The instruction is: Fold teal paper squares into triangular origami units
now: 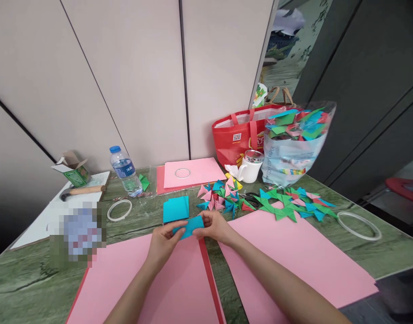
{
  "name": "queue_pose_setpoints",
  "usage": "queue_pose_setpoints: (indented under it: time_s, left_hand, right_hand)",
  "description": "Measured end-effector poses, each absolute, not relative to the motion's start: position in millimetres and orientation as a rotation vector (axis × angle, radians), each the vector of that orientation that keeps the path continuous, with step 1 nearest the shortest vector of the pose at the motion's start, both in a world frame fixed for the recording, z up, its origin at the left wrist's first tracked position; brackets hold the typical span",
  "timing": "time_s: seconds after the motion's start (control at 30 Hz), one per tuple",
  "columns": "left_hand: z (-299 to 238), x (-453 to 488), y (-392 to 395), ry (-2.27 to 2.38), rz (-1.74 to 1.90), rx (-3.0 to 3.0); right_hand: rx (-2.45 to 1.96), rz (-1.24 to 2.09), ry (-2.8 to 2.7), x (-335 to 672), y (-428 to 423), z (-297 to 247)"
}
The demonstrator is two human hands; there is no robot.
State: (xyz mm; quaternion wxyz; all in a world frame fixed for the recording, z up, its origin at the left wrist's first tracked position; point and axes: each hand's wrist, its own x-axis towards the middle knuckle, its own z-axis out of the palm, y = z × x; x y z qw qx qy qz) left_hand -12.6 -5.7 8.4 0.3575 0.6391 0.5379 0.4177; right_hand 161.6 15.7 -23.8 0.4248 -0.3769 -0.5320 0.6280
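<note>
Between my two hands is a small blue piece of paper, which looks folded into a rectangle. My left hand pinches its left end between thumb and fingers. At its right end my right hand grips it the same way. Just behind the held paper lies a stack of blue paper squares. Beneath my hands spreads a large pink sheet with a red edge showing. Folded paper pieces in pink, blue, green and red are heaped behind my right hand.
A second pink sheet lies to the right. Star-like folded paper shapes, black scissors, a white mug, a filled plastic bag and a red bag stand behind. Leftward are a water bottle, tape roll and sickle.
</note>
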Motion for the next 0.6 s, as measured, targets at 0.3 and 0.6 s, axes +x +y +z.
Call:
queue_pose_setpoints:
  time_s: [0.3,0.6]
  left_hand:
    - [9.3,-11.1,-6.6,1.334,1.094,1.629]
    - [6.1,-11.0,-6.3,1.362,1.076,1.662]
  right_hand:
    - [-0.973,1.542,-1.359,162.0,16.1,-25.0]
    - [-1.048,1.612,-1.27,162.7,19.3,-25.9]
